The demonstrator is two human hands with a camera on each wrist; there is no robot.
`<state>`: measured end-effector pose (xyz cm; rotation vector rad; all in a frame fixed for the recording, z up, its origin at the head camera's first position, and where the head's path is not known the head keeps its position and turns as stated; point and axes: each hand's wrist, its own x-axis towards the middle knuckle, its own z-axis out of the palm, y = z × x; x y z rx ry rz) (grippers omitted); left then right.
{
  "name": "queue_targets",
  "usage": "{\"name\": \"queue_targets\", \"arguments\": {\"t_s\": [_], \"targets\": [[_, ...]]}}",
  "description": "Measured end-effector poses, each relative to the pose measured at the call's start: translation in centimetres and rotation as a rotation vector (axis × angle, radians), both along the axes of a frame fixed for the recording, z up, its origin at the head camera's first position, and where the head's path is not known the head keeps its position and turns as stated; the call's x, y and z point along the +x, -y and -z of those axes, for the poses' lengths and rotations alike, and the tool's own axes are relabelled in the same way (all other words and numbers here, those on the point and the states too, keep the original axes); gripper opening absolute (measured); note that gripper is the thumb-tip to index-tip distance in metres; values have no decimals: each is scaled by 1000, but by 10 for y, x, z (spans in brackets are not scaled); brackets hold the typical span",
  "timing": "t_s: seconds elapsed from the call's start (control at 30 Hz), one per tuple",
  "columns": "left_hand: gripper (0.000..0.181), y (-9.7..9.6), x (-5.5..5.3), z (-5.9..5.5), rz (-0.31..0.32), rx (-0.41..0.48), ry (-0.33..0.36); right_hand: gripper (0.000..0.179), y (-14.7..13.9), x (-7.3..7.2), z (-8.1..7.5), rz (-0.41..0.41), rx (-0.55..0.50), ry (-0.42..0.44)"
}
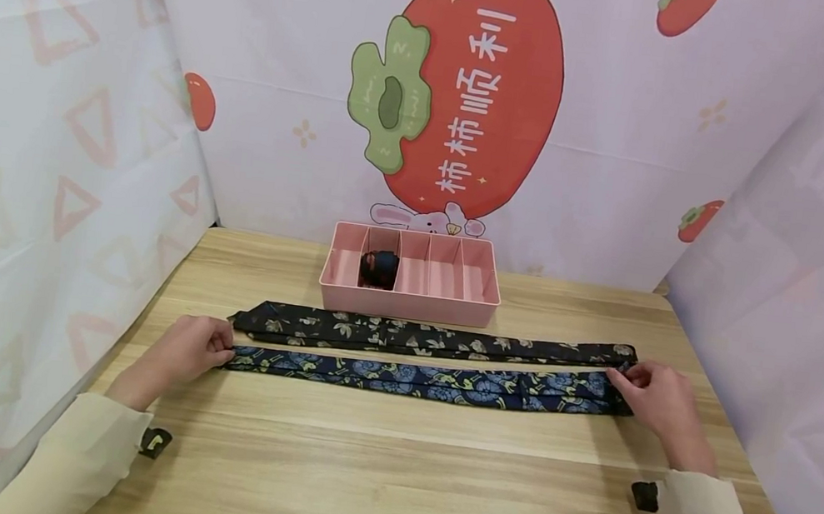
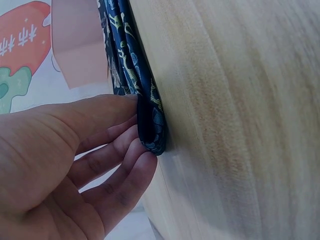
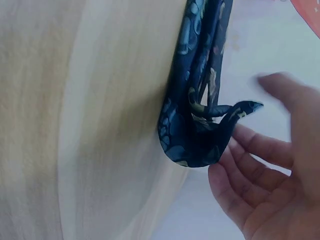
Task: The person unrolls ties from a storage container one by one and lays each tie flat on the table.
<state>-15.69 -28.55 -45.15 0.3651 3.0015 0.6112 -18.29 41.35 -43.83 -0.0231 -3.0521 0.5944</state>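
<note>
A blue patterned necktie point(image 1: 414, 380) lies folded lengthwise across the table. My left hand point(image 1: 195, 347) pinches its left end; the left wrist view shows the thumb and fingers either side of the folded fabric point(image 2: 152, 122). At the other end is my right hand point(image 1: 661, 396). In the right wrist view its fingers point(image 3: 255, 170) touch the turned-up end of the tie point(image 3: 182, 145), while the blurred thumb stands apart from the cloth. Just behind lies a black floral necktie point(image 1: 433, 340), roughly parallel.
Behind the ties stands a pink divided box point(image 1: 407, 305). A dark rolled item point(image 1: 379, 269) sits in its second compartment from the left. Printed cloth point(image 1: 264, 158) hangs at the back and both sides of the wooden table point(image 1: 374, 471).
</note>
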Motion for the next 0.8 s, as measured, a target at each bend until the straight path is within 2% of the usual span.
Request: {"name": "queue_targets", "arguments": {"t_s": [0.1, 0.2, 0.53, 0.8], "targets": [[15, 0, 0, -1, -2, -2, 3, 31, -8, 0, 2, 16, -7, -21], [14, -1, 1, -2, -4, -1, 6, 28, -18, -1, 2, 45, 0, -23], [14, -2, 1, -4, -6, 4, -3, 25, -47, -4, 3, 129, 17, 79], [11, -1, 0, -2, -13, 7, 6, 30, -52, -4, 3, 160, 49, 143]]}}
